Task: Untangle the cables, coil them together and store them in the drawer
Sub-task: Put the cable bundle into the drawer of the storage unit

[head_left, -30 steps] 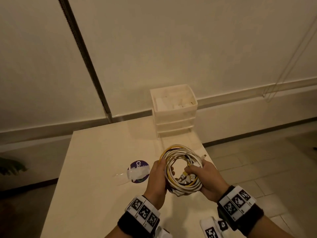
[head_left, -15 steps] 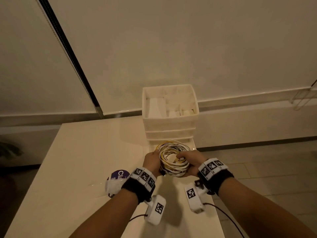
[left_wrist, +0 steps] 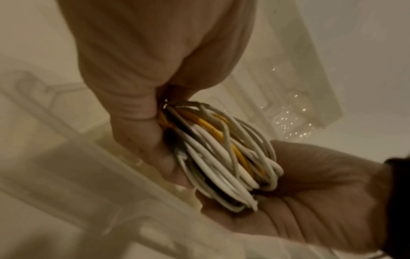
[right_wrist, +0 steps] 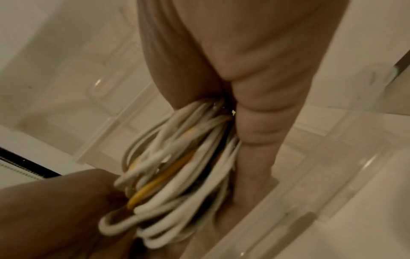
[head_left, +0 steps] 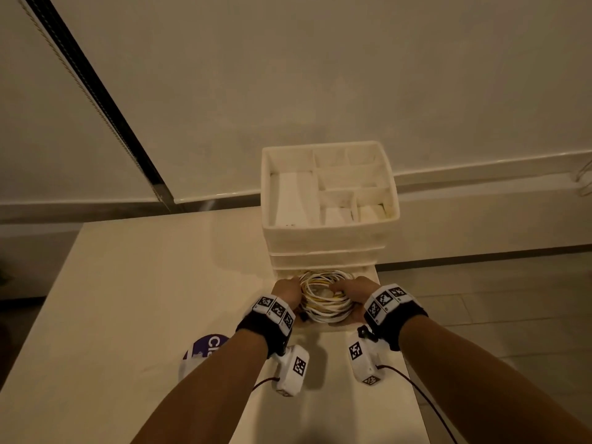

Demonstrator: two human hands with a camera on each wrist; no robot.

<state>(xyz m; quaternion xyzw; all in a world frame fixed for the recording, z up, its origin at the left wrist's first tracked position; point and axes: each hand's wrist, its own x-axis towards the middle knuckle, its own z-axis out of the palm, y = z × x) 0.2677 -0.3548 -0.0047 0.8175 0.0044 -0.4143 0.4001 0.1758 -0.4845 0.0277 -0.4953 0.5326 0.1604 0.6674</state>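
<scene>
head, coil: white and yellow cable coil [head_left: 323, 298] sat low inside the pulled-out bottom drawer [head_left: 368, 270] of the white organizer [head_left: 326, 238], at the table's far right.
head, left: my left hand [head_left: 288, 291] gripped the coil's left side, fingers curled round the strands.
head, right: my right hand [head_left: 350, 288] gripped the coil's right side, thumb over the top loops.
head, table: table [head_left: 134, 283] pale; purple sticker [head_left: 208, 346] near my left forearm, partly hidden.
head, organizer top: open tray with dividers, upper drawers looked pushed in.
left wrist, coil: cable coil [left_wrist: 221, 157] seen edge-on, white strands with a yellow one through the bundle.
left wrist, left: my left hand [left_wrist: 144, 87] clamped on the coil's upper end, fingers wrapped tight.
left wrist, right: my right hand [left_wrist: 310, 192] cupped under the coil's lower end, palm up.
left wrist, background: blurred clear plastic, couldn't tell which part.
right wrist, coil: coil [right_wrist: 177, 166] edge-on between both hands.
right wrist, right: my right hand [right_wrist: 255, 87] pinched the coil's top, fingers alongside it.
right wrist, left: my left hand [right_wrist: 55, 210] held the lower end.
right wrist, drawer: clear drawer wall [right_wrist: 299, 210] just beside my fingers.
</scene>
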